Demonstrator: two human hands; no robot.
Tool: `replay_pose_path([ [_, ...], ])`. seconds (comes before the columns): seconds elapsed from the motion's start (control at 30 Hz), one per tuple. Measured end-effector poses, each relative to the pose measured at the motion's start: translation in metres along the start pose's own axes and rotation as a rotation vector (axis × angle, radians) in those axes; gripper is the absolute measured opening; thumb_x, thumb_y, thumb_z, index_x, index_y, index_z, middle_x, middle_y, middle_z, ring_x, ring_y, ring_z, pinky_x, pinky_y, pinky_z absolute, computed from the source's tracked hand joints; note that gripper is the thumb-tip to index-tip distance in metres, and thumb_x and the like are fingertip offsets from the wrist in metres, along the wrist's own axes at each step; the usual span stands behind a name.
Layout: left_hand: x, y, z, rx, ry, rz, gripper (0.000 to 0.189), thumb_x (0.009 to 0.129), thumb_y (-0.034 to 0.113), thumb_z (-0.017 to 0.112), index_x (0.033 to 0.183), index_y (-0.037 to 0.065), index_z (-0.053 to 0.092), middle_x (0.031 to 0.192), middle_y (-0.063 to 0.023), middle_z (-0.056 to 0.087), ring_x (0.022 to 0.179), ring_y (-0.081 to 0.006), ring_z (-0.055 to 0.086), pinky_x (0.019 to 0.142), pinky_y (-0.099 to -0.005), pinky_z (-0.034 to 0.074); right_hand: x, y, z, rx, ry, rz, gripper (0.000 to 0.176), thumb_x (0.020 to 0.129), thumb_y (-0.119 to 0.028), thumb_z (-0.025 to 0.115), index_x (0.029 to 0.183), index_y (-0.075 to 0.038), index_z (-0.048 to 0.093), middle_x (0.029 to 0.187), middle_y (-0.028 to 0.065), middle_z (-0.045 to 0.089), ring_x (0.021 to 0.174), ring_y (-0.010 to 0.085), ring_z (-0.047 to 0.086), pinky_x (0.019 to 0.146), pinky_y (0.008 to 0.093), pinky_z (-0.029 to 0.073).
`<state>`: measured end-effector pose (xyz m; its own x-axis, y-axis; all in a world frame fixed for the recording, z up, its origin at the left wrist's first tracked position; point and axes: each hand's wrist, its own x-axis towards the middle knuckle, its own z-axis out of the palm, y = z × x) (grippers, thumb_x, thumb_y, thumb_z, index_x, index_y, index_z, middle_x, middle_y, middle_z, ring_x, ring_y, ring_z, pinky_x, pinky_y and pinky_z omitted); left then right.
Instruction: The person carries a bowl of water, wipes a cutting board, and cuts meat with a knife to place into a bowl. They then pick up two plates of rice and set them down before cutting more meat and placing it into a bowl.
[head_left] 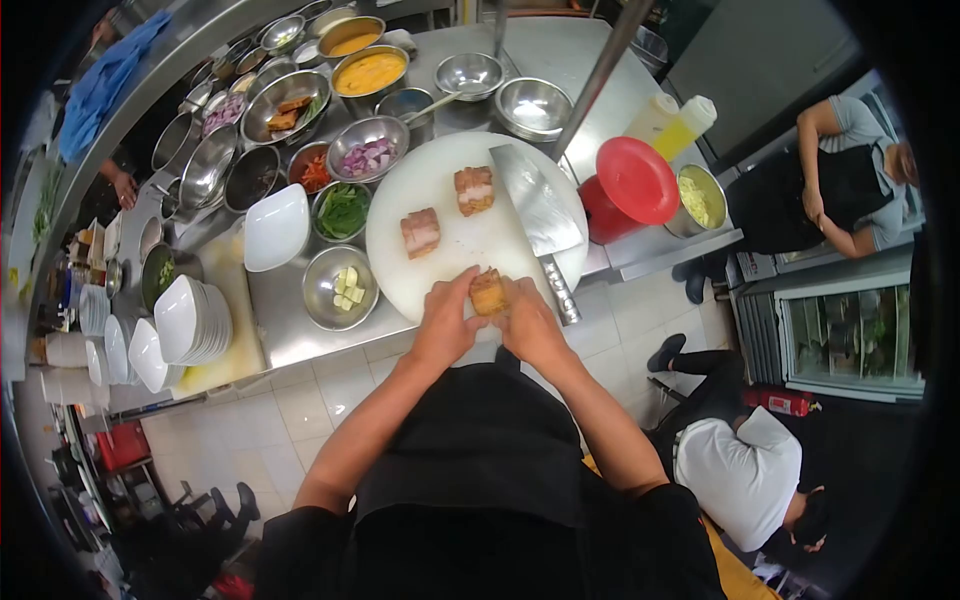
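Between my left hand and my right hand a browned piece of meat is held by the fingers of both, at the near edge of the round white cutting board. Two more pieces rest on the board: a layered one at the left and another farther back. A wide cleaver lies at the board's right side, its handle pointing toward me, just beyond my right hand.
Left of the board stand bowls of green leaves, pale cubes and chopped onion. White dishes are stacked farther left. A red container and squeeze bottles stand right. Other people are at the right.
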<state>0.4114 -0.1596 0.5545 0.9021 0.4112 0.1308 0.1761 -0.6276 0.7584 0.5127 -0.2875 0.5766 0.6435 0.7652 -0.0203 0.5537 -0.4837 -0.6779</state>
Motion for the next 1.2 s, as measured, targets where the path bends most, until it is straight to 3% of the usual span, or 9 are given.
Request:
replay_pose_path([
  [0.13, 0.000, -0.007, -0.005, -0.129, 0.053, -0.056, 0.075, 0.066, 0.002, 0.080, 0.133, 0.011, 0.048, 0.108, -0.0140, 0.060, 0.096, -0.0262, 0.058, 0.076, -0.0338, 0.049, 0.004, 0.002, 0.016, 0.103, 0.046, -0.050, 0.052, 0.073, 0.003, 0.068, 0.122, 0.004, 0.051, 0.099, 0.0217, 0.053, 0.091, 0.0380, 0.057, 0.078, 0.0422, 0.048],
  [0.2, 0.008, -0.011, -0.025, -0.095, 0.115, -0.016, 0.075, 0.066, 0.002, 0.079, 0.134, 0.012, 0.048, 0.108, -0.0138, 0.060, 0.096, -0.0257, 0.058, 0.075, -0.0334, 0.049, 0.016, -0.007, 0.023, 0.147, 0.146, -0.156, 0.051, 0.075, -0.001, 0.069, 0.123, 0.003, 0.052, 0.095, 0.0181, 0.054, 0.082, 0.0316, 0.057, 0.074, 0.0390, 0.048],
  [0.33, 0.045, -0.024, -0.071, 0.004, 0.192, 0.044, 0.076, 0.068, 0.001, 0.077, 0.136, 0.015, 0.046, 0.110, -0.0139, 0.060, 0.095, -0.0259, 0.058, 0.074, -0.0341, 0.050, 0.077, -0.024, 0.041, 0.175, 0.248, -0.290, 0.052, 0.074, -0.002, 0.070, 0.123, 0.003, 0.052, 0.097, 0.0192, 0.054, 0.083, 0.0316, 0.057, 0.075, 0.0381, 0.048],
  [0.57, 0.055, -0.069, -0.075, 0.007, 0.210, -0.075, 0.075, 0.066, 0.000, 0.077, 0.132, 0.013, 0.043, 0.112, -0.0144, 0.060, 0.095, -0.0265, 0.058, 0.073, -0.0346, 0.050, 0.104, -0.022, 0.063, 0.170, 0.055, -0.183, 0.063, 0.072, -0.004, 0.073, 0.129, 0.004, 0.047, 0.115, 0.0237, 0.051, 0.104, 0.0415, 0.054, 0.087, 0.0429, 0.047],
  [0.8, 0.055, -0.073, -0.047, -0.074, 0.281, -0.173, 0.061, 0.068, -0.003, 0.075, 0.120, 0.004, 0.044, 0.111, -0.0102, 0.061, 0.087, -0.0233, 0.064, 0.074, -0.0327, 0.051, 0.105, -0.024, 0.095, 0.210, 0.257, -0.264, 0.061, 0.071, 0.005, 0.063, 0.129, 0.005, 0.044, 0.115, 0.0248, 0.053, 0.108, 0.0422, 0.052, 0.091, 0.0439, 0.045],
  [0.9, 0.054, -0.074, -0.046, -0.339, 0.307, -0.232, 0.062, 0.070, -0.005, 0.073, 0.122, 0.002, 0.040, 0.111, -0.0135, 0.059, 0.092, -0.0213, 0.062, 0.075, -0.0313, 0.050, 0.101, -0.029, 0.084, 0.289, 0.253, -0.268, 0.056, 0.073, 0.007, 0.058, 0.127, 0.006, 0.046, 0.117, 0.0269, 0.052, 0.114, 0.0435, 0.049, 0.098, 0.0448, 0.041],
  [1.03, 0.087, -0.026, -0.059, -0.328, 0.354, -0.055, 0.067, 0.069, -0.005, 0.074, 0.124, 0.000, 0.037, 0.120, -0.0170, 0.056, 0.096, -0.0173, 0.059, 0.074, -0.0254, 0.049, 0.108, -0.036, 0.041, 0.255, 0.451, -0.278, 0.048, 0.076, 0.004, 0.061, 0.123, 0.007, 0.049, 0.122, 0.0281, 0.051, 0.117, 0.0443, 0.047, 0.102, 0.0448, 0.038],
  [1.17, 0.141, -0.015, -0.041, -0.320, 0.314, -0.004, 0.069, 0.068, -0.001, 0.075, 0.127, 0.001, 0.039, 0.117, -0.0172, 0.061, 0.086, -0.0217, 0.062, 0.066, -0.0298, 0.052, 0.140, -0.002, -0.002, 0.183, 0.378, -0.294, 0.064, 0.073, 0.005, 0.064, 0.133, 0.004, 0.041, 0.127, 0.0261, 0.047, 0.120, 0.0438, 0.045, 0.101, 0.0429, 0.039],
  [1.2, 0.144, -0.014, -0.037, -0.272, 0.215, -0.122, 0.071, 0.068, -0.001, 0.074, 0.130, 0.000, 0.038, 0.122, -0.0181, 0.057, 0.098, -0.0252, 0.061, 0.080, -0.0334, 0.051, 0.146, 0.009, -0.003, 0.159, 0.281, -0.267, 0.067, 0.072, 0.005, 0.064, 0.134, 0.005, 0.039, 0.129, 0.0267, 0.044, 0.121, 0.0438, 0.044, 0.102, 0.0425, 0.039],
])
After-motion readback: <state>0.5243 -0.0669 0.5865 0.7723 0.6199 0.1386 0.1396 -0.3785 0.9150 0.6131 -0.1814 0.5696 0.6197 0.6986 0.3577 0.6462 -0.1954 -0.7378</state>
